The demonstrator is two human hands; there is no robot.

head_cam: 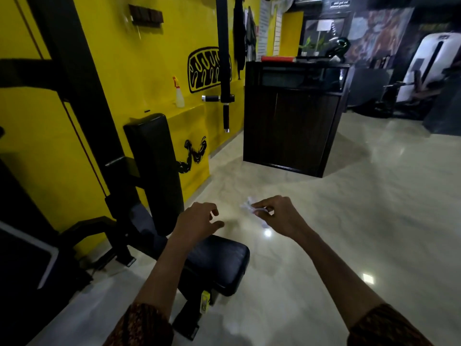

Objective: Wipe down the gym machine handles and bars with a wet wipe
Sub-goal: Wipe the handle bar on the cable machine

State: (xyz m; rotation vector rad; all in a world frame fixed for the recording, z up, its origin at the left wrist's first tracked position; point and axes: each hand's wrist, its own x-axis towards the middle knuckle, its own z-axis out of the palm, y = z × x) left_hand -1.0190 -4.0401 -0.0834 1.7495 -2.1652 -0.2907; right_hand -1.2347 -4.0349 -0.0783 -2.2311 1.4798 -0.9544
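Patterned sleeves [139, 325] are seen at the lower edge, nearer than the seat pad [222, 263] of the black machine, and two bare forearms are stretched forward from them. The left hand [199, 219] is held just above the far edge of the seat pad, fingers spread and loosely curled, so its grip is wide and nothing is held in it. The right hand [277, 216] is held to the right of the seat pad, over the glossy floor [336, 221]. Its grip is narrowed to a pinch on the crumpled white wet wipe [249, 208], which is caught between thumb and fingertips and kept apart from the left hand. Behind the seat pad, to the left, an upright back pad [154, 166] is fixed to the frame. Well beyond the seat pad a black bar [222, 46] is hung from above, with a horizontal handle [212, 98] and a vertical handle [226, 116] at its lower end, both well apart from the wipe. Farther beyond the seat pad a spray bottle [179, 94] is set on a yellow ledge [189, 109], and beyond the seat pad to the right a dark cabinet [291, 121] is stood on the floor.
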